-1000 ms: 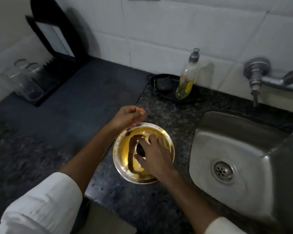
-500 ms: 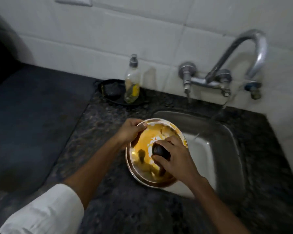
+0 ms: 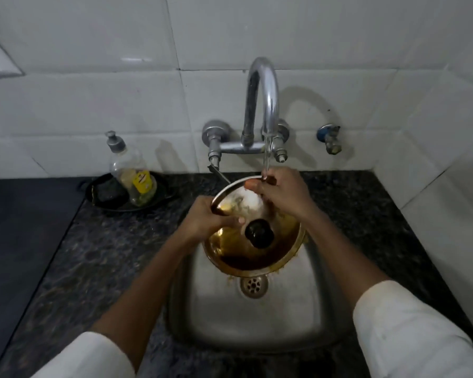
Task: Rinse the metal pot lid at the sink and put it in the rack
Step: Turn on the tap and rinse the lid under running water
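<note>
The metal pot lid (image 3: 254, 255), round with a black knob (image 3: 258, 232) and smeared with yellow-brown food, tilts over the steel sink (image 3: 257, 317). My left hand (image 3: 212, 221) grips its left rim, thumb lying near the knob. My right hand (image 3: 281, 192) holds the far upper rim, right under the water that runs from the curved tap (image 3: 262, 105). Water splashes white on the lid's upper part. The rack is out of view.
A soap bottle (image 3: 133, 175) stands on a black dish with a scrubber (image 3: 112, 193) left of the sink. A small valve (image 3: 329, 137) sticks out of the tiled wall on the right. Dark granite counter (image 3: 93, 255) surrounds the sink.
The lid has been carried from the counter to over the sink and under the running tap. My right hand left the knob and took the far rim. The view swung right.
</note>
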